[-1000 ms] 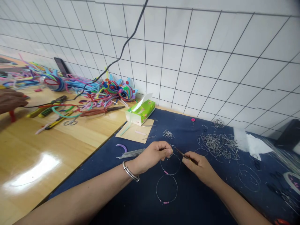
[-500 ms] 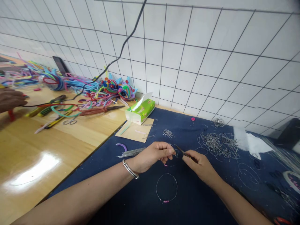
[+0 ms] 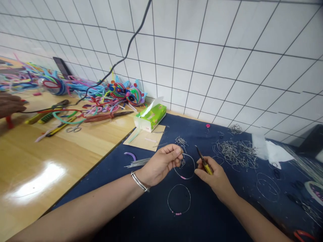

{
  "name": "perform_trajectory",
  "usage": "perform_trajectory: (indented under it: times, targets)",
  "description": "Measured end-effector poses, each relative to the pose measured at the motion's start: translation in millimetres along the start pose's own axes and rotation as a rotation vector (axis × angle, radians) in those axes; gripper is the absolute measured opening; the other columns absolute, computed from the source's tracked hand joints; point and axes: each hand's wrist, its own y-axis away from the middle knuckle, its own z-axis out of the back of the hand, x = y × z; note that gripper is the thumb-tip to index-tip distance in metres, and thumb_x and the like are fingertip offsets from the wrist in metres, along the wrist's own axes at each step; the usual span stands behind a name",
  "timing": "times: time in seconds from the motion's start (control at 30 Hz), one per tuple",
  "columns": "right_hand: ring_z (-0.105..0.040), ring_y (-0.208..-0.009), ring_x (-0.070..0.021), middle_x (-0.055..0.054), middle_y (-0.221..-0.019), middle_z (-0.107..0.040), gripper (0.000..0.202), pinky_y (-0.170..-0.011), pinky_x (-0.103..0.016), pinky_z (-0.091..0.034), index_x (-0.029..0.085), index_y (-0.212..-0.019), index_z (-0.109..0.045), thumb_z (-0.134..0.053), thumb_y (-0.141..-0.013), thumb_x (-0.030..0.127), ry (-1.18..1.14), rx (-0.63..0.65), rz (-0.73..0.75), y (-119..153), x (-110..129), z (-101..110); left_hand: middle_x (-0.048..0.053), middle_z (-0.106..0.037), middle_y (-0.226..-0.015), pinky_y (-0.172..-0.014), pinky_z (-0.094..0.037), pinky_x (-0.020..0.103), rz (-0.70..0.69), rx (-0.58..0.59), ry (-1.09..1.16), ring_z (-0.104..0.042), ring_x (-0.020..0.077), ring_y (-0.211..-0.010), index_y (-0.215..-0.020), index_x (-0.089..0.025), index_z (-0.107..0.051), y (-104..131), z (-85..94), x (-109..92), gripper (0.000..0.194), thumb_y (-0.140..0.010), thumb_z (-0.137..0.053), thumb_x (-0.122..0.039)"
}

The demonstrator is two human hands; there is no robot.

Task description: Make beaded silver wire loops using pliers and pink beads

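Note:
My left hand, with a metal bangle on the wrist, pinches the top of a thin wire loop carrying several pink beads. The loop hangs to the right of the fingertips. Closed around the yellow handle of a pair of pliers is my right hand; the dark jaws point up, to the right of the loop. Below both hands, a second beaded wire loop lies flat on the dark blue cloth.
Cut wire pieces are piled at right. A green tissue pack stands on the table by the wall, behind a cardboard piece. At left are pliers, scissors, colourful pipe cleaners and another person's hand.
The held loop now shows more fully beside my left fingers. My right hand has turned the pliers, so their jaws point more steeply upward and the yellow handle shows.

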Motion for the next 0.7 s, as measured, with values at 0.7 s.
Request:
perform_trajectory:
  times: [0.7]
  targets:
    - [-0.048,-0.072,-0.0156,-0.002,-0.083,-0.049,0.04,-0.065,-0.03,-0.043,0.021,-0.09,-0.045,-0.068,-0.065,0.042,0.472,-0.211,0.392,5,-1,-13,0.0,-0.052,-0.071,-0.055,-0.041,0.019,0.106,-0.164,0.25,-0.047,0.0061,-0.058,-0.08,-0.013,-0.055,11,-10.9,12,0.008,-0.08,-0.058,-0.02]
